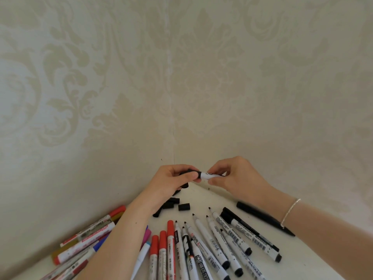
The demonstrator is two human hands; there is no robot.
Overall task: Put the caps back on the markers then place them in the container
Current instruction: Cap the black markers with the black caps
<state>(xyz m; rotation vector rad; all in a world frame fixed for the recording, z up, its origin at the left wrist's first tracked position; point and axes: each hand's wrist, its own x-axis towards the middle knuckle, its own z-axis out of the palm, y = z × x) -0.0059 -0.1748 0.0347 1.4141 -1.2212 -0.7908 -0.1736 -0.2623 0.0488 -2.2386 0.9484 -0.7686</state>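
Centre frame, I had my left hand (173,178) pinching a black cap (188,172) on the end of a white whiteboard marker (209,175), while my right hand (232,174) pinched its barrel. Loose black caps (171,205) lay just below on the white table (302,257), uncapped markers (212,243) fanned out along the bottom edge.

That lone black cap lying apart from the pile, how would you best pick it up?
Pinch the small black plastic cap across its short round sides with thumb and fingertip, coming from above. It lies on its side on the white table, clear of the other black caps, so both sides are free.
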